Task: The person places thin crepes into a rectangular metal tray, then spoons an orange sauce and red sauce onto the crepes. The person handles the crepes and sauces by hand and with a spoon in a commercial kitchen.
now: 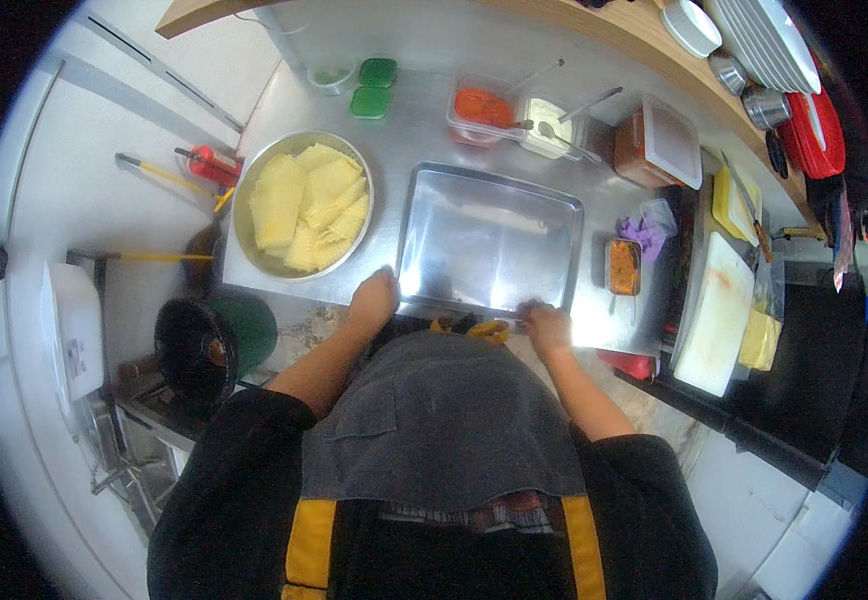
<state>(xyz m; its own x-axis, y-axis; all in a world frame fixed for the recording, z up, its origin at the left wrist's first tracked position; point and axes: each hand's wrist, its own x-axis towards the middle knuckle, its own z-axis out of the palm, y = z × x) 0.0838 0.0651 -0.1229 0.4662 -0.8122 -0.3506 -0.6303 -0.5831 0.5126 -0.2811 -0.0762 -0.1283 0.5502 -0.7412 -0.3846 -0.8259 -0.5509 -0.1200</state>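
A rectangular metal baking tray (489, 235), bare inside, lies on the steel counter in front of me. My left hand (374, 300) is closed at the tray's near left corner; what its fingers hold, if anything, is hidden. At the near right edge, my right hand (546, 327) has its fingers curled at the tray's rim. Left of the tray stands a round metal bowl (366, 225) of yellow ridged pasta sheets (304, 205). Behind the tray are a clear tub of red-orange sauce (479, 108) and a tub of white cream (549, 125), with spoons in them.
To the right sit a small container of orange-brown food (623, 268), a purple cloth (644, 235) and a lidded brown tub (659, 145). White cutting board (716, 315) lies farther right. Green lids (372, 102) lie at the back left. A wooden shelf (724, 85) overhangs; a dark bucket (219, 345) stands below left.
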